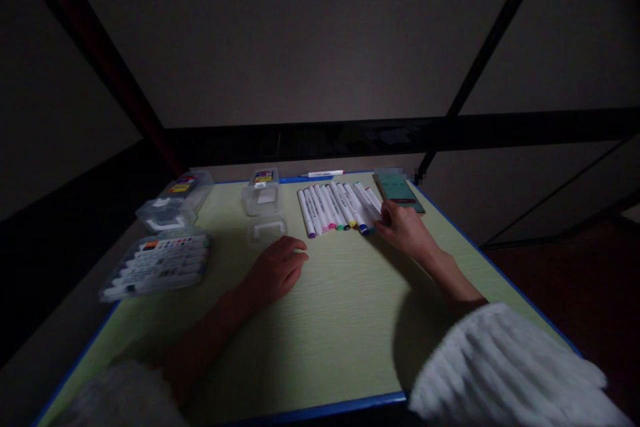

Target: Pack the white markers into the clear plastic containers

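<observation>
A row of white markers with coloured ends lies side by side across the table. My right hand is at the row's right end, its fingers closed on the last marker, whose near end they hide. My left hand rests on the table left of the row, holding nothing, with its fingers loosely bent and the thumb apart. Just beyond it lies a small clear plastic lid or tray.
A clear case full of markers lies at the left edge. Behind it stands a larger clear box, with a smaller clear box to its right. One marker lies along the far edge. A phone sits at the back right.
</observation>
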`<state>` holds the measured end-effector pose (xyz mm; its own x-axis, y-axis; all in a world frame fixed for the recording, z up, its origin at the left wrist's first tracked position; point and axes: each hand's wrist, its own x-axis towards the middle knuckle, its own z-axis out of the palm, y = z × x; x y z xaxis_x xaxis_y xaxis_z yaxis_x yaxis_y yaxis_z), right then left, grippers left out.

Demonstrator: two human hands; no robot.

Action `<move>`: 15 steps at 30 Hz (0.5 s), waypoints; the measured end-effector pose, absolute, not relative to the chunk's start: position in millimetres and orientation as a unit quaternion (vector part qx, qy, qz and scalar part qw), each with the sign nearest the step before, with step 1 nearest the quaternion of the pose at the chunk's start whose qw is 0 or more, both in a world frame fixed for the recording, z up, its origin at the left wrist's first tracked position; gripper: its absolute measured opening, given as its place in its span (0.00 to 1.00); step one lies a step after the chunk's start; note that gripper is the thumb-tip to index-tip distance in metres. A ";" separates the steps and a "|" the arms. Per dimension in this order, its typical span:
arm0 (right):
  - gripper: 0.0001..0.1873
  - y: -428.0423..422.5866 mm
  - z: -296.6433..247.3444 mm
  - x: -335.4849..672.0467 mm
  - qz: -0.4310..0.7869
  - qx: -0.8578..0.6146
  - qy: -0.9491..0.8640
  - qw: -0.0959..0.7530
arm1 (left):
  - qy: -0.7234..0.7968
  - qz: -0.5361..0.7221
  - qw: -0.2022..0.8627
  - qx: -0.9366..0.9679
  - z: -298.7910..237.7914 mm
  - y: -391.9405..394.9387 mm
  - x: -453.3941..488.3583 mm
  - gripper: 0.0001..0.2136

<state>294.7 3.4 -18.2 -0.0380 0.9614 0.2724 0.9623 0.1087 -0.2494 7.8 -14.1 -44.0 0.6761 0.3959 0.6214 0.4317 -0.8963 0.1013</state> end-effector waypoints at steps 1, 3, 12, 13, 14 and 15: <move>0.02 2.6 -17.1 293.2 0.000 -0.666 -0.717 0.205 | -0.226 -0.333 0.026 -0.915 -44.0 -13.9 8.1 0.06; 0.03 0.4 -14.4 288.4 0.005 -0.660 -0.709 0.247 | -0.228 -0.332 0.024 -0.915 -44.4 -13.6 8.6 0.06; 0.07 -18.3 -15.3 241.0 0.126 -0.569 -0.713 0.390 | -0.239 -0.322 0.022 -0.916 -44.2 -13.6 9.7 0.08; 0.06 -20.9 -16.8 234.6 0.143 -0.561 -0.714 0.394 | -0.242 -0.319 0.025 -0.916 -44.5 -13.4 9.6 0.08; 0.06 -23.4 -18.2 228.6 0.162 -0.551 -0.717 0.396 | -0.246 -0.318 0.025 -0.915 -44.9 -13.2 9.4 0.08; 0.07 -25.7 -19.5 223.5 0.178 -0.539 -0.723 0.394 | -0.249 -0.317 0.025 -0.915 -45.4 -13.0 9.3 0.08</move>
